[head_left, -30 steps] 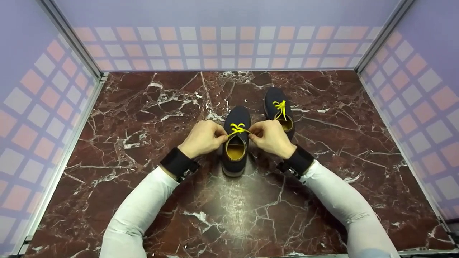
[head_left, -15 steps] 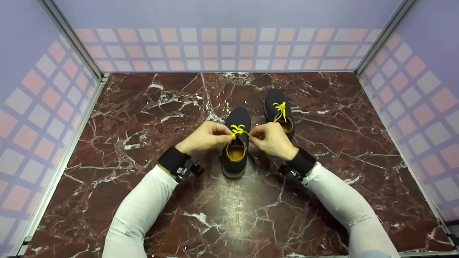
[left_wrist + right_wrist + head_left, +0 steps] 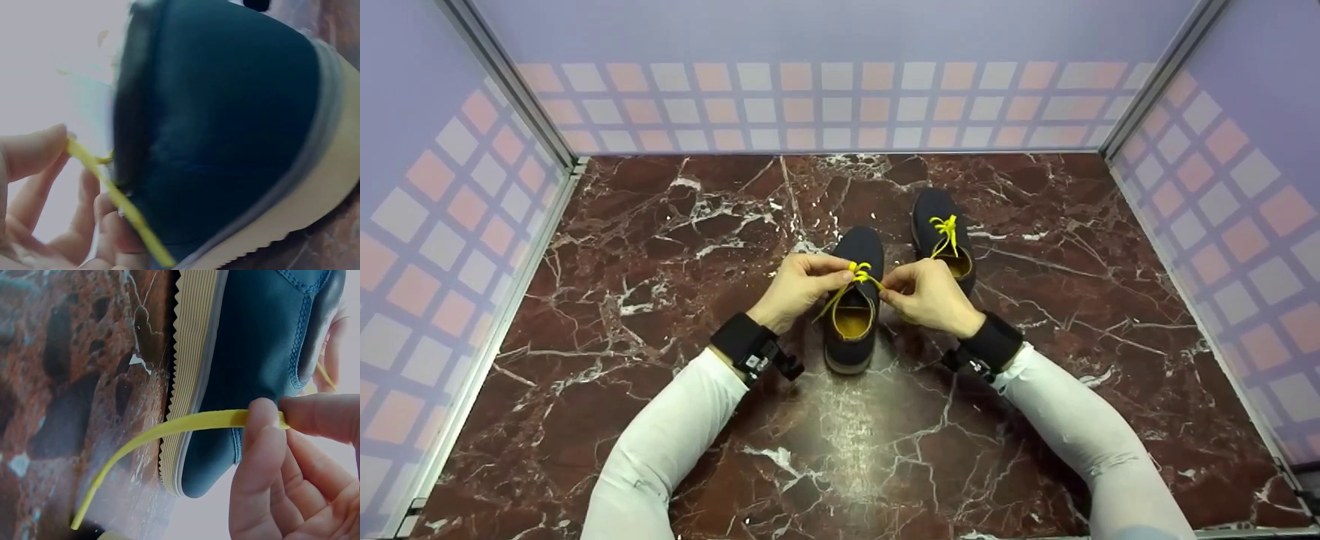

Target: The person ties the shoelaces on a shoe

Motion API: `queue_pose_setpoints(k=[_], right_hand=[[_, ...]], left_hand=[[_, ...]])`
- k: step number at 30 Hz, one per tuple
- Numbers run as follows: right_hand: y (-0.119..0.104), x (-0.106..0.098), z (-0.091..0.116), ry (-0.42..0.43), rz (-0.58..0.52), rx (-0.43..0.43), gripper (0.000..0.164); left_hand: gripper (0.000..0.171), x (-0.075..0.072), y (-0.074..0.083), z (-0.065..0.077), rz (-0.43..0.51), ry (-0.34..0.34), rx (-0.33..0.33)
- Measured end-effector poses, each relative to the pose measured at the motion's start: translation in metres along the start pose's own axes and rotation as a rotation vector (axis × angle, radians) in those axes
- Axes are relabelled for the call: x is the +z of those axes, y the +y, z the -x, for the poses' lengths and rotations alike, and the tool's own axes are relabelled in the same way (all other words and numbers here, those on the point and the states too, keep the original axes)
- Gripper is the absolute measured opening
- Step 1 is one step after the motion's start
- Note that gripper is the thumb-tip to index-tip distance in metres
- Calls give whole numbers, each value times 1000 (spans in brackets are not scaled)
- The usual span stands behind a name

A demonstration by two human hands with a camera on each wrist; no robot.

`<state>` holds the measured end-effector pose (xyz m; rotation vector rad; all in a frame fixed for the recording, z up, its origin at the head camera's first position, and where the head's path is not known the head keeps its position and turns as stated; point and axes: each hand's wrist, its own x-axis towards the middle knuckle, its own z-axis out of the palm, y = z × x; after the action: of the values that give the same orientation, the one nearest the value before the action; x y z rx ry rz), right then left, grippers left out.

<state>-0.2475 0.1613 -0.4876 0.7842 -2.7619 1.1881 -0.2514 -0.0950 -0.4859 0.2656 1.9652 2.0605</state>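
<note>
A dark blue shoe [image 3: 851, 349] with a yellow insole and a pale ridged sole stands upright, toe pointing away. Yellow shoelace [image 3: 864, 276] forms a small bow over its opening. My left hand [image 3: 801, 291] pinches the lace at the bow's left side, between thumb and forefinger; a loose lace end trails below these fingers. From the other side my right hand [image 3: 931, 298] pinches the right lace end. The right wrist view shows that lace end [image 3: 152, 433] sticking out past the thumb and finger and drooping. The glare in the left wrist view hides part of the knot.
The matching shoe [image 3: 936, 206], its yellow lace tied in a bow, stands behind my right hand, farther back. Both shoes are on a dark red marbled tabletop [image 3: 660, 420]. Panels with pink and white squares [image 3: 840, 105] enclose the back and sides.
My left hand has let go of the left lace end, which now hangs loose, and moved right and up to the bow. My right hand keeps its pinch, nearly unmoved.
</note>
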Motion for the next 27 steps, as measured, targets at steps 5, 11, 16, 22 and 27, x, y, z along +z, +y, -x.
queue_pose_setpoints(k=[5, 11, 16, 22, 27], right_hand=[[-1, 0, 0, -2, 2, -7, 8], [-4, -1, 0, -11, -11, -14, 7], [-5, -4, 0, -39, -105, 21, 9], [-8, -9, -1, -41, -223, 44, 11], [-11, -14, -4, -16, -295, 51, 13]], left_hand=[[24, 10, -4, -3, 53, 94, 74], [13, 16, -8, -6, 74, 131, 105], [21, 16, -9, -8, 65, 143, 87], [31, 16, -8, -9, 29, 138, 93], [16, 18, -7, -9, 10, 120, 111]])
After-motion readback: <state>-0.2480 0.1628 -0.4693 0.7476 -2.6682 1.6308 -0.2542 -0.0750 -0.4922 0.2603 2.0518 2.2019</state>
